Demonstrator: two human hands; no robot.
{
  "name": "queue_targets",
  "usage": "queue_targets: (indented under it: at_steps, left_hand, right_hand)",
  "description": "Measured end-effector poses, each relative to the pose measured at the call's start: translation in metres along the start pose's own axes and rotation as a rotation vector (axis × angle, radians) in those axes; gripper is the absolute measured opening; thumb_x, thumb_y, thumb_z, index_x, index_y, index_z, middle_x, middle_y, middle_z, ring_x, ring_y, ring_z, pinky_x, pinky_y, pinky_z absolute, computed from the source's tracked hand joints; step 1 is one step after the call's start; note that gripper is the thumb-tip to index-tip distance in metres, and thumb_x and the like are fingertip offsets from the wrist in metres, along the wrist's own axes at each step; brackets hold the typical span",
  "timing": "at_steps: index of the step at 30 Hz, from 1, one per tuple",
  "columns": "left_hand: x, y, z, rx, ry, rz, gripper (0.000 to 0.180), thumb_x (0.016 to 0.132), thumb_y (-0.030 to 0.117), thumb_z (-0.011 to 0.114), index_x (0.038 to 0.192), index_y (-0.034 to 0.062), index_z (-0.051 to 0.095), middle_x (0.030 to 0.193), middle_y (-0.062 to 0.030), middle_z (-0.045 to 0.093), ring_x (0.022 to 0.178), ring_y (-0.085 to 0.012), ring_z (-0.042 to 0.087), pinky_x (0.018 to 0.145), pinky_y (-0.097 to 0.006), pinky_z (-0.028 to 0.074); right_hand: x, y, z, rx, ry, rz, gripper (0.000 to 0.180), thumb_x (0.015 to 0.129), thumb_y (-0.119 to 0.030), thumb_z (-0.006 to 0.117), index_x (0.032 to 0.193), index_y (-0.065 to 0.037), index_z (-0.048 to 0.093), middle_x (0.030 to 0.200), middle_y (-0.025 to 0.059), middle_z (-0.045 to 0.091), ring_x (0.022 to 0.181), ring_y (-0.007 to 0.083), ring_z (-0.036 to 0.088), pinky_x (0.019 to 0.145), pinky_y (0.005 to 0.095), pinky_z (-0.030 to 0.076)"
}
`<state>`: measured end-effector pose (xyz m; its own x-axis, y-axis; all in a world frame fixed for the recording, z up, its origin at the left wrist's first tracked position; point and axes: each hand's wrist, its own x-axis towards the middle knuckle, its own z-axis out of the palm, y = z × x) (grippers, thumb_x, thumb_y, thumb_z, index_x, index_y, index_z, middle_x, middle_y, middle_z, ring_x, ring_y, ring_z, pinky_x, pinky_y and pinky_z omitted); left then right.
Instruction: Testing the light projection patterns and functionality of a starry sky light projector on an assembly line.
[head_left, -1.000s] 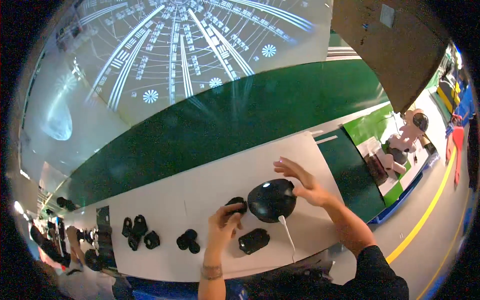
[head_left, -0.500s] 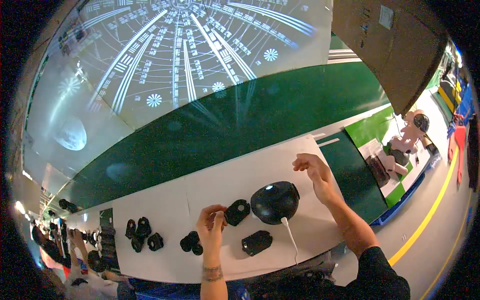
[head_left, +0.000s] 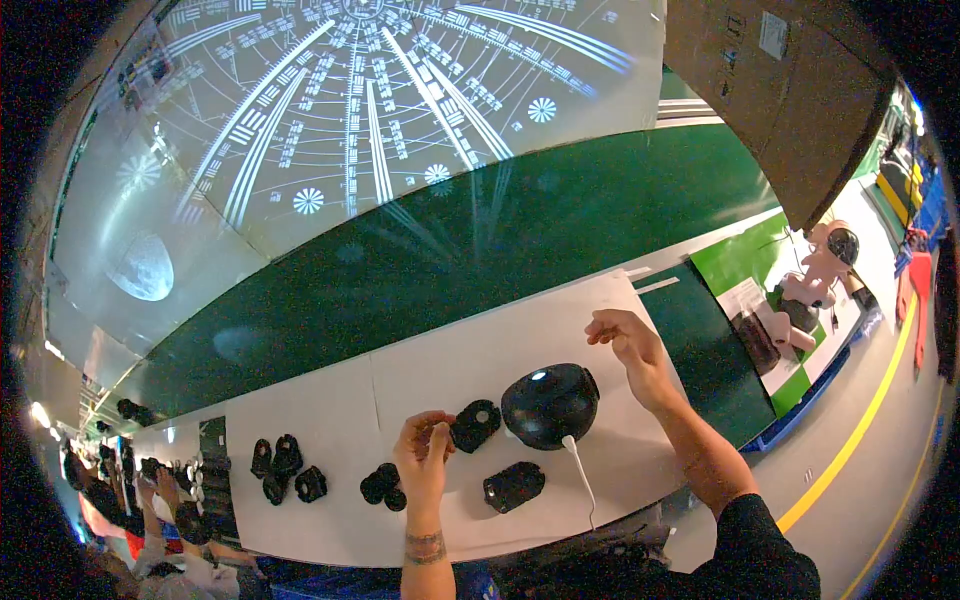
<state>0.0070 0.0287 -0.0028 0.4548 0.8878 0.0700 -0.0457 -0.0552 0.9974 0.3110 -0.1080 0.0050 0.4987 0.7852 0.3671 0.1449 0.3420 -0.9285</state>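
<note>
A rounded black projector-like device (head_left: 545, 408) with a small lit window on top stands on the white table, a white cable (head_left: 583, 480) plugged into its near side. My right hand (head_left: 636, 352) hovers beyond its right side, fingers loosely bent and apart, holding nothing. To the left of the device, my left hand (head_left: 424, 448) is raised with fingers half curled and nothing visible in them. Its fingertips are close to a flat black part with a round opening (head_left: 476, 425); contact cannot be told. A black cylindrical piece (head_left: 514, 487) lies in front of the device.
Small black parts (head_left: 381, 484) lie left of my left wrist, with several more (head_left: 286, 456) farther left. White line patterns shine on the wall (head_left: 380, 110). A brown cardboard panel (head_left: 770, 100) hangs at upper right, above a pale figure (head_left: 828, 250). Another person's hands (head_left: 160, 485) work far left.
My hands and the device stay almost exactly where they were. At the far left, the other person's hands and body have shifted slightly.
</note>
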Motion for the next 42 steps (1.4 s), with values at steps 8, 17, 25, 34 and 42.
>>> queue_targets:
  at_steps: [8,17,25,34,42]
  left_hand:
    - [-0.0004,-0.0005,0.0029,0.034,0.032,0.043,0.018,0.101,0.024,0.066,0.106,0.0065,0.068,0.077,0.0019,0.064,0.062,-0.0043,0.054,0.052,-0.02,0.036]
    - [0.0005,-0.0041,0.0012,0.018,0.028,0.037,0.016,0.101,0.02,0.065,0.108,0.0056,0.067,0.081,0.0004,0.066,0.063,-0.0053,0.055,0.054,-0.02,0.041]
    - [0.0004,-0.0023,0.0007,0.03,0.01,0.025,0.017,0.101,0.021,0.065,0.107,0.0053,0.067,0.081,0.0006,0.066,0.063,-0.005,0.055,0.054,-0.02,0.041]
    - [-0.0002,-0.0012,0.001,0.046,0.025,0.017,0.017,0.101,0.022,0.065,0.107,0.0056,0.067,0.084,-0.0001,0.068,0.064,-0.0048,0.054,0.055,-0.021,0.042]
    - [-0.0004,-0.002,-0.0004,0.003,0.014,0.01,0.017,0.101,0.017,0.065,0.11,0.0026,0.065,0.096,-0.0046,0.072,0.067,-0.0056,0.056,0.058,-0.022,0.045]
  right_hand:
    - [-0.0004,-0.0021,0.0007,0.01,-0.005,0.018,0.048,0.102,-0.034,0.06,0.133,0.003,0.056,0.116,0.0145,0.067,0.106,0.0214,0.062,0.097,0.0366,0.047]
    - [-0.0007,-0.0025,0.0012,0.01,0.003,0.033,0.048,0.101,-0.033,0.061,0.133,0.003,0.056,0.116,0.0144,0.067,0.107,0.0219,0.062,0.098,0.0372,0.047]
    - [-0.0005,-0.0031,0.0009,-0.004,0.003,0.032,0.048,0.1,-0.033,0.061,0.132,0.003,0.057,0.116,0.0146,0.067,0.105,0.022,0.062,0.097,0.0374,0.047]
    - [-0.0007,-0.0027,0.0005,-0.023,0.004,0.019,0.048,0.1,-0.033,0.06,0.131,0.003,0.057,0.115,0.0149,0.067,0.104,0.0221,0.063,0.095,0.0372,0.048]
    - [-0.0005,-0.0027,0.0009,-0.032,0.007,0.003,0.049,0.101,-0.035,0.06,0.131,0.004,0.057,0.114,0.0152,0.067,0.103,0.0224,0.063,0.095,0.0375,0.048]
